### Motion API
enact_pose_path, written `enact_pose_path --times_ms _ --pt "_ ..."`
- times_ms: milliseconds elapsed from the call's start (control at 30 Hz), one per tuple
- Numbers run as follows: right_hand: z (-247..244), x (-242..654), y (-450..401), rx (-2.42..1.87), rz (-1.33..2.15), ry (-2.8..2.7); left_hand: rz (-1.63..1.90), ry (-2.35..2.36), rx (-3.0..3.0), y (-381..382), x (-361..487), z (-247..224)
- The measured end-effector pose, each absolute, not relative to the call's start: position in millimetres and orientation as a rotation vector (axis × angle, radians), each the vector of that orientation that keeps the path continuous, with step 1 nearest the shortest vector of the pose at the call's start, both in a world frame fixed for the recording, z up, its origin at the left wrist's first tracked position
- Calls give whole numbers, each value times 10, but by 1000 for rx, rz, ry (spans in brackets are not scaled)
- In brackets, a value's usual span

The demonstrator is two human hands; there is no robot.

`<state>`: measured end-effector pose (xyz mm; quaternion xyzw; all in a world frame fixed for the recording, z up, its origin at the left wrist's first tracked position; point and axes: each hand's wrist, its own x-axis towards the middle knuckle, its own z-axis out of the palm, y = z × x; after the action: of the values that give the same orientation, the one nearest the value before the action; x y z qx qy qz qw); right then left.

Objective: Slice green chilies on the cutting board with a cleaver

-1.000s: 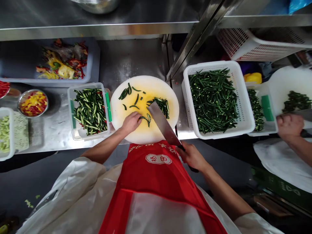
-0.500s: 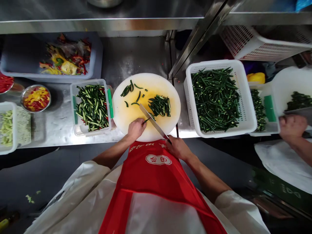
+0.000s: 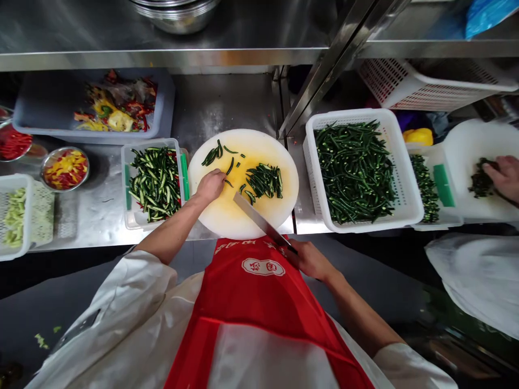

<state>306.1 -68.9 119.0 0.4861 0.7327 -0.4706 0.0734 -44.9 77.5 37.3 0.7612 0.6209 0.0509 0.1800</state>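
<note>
right hand (image 3: 311, 259) grips knife (image 3: 258, 217) clear of left hand (image 3: 211, 186), likely for safety; left's by green strips (image 3: 230, 166), can't tell its grasp.

Smooth metal knife (image 3: 259, 220), plastic cutting board (image 3: 217, 217), cloth apron (image 3: 259, 300), glossy metal counter (image 3: 103, 208)

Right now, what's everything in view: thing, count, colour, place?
cutting boards: two, white, centre, far right
green strips: many, dark green, centre board
cleaver: one, silver, centre board's near edge
baskets: three, white, left, right, upper right
boxes: two, translucent, left, right
bowls: several, silver, left, top
bin: one, bluish, upper left
co-worker's hand: one, bare, far right
apron: one, red, lower centre
left hand: one, bare, over centre board
right hand: one, bare, on cleaver
</note>
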Motion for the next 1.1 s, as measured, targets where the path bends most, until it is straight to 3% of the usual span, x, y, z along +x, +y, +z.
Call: enact_pose_path --times_ms 167,300,700,967,1100 --pt "1112 2996 -536 1701 -1363 2089 195 1338 2321 414 -264 315" --pt "1180 2969 -467 1651 -1420 2103 362 1143 2342 217 -98 198" --pt "1413 3053 -385 1575 -1531 1988 539 1182 2213 234 -72 85" --pt "944 2645 -317 1699 -1379 2078 541 1129 2285 293 -121 100" --pt "967 2867 -372 1700 -1473 2157 584 1639 2134 642 -224 228"
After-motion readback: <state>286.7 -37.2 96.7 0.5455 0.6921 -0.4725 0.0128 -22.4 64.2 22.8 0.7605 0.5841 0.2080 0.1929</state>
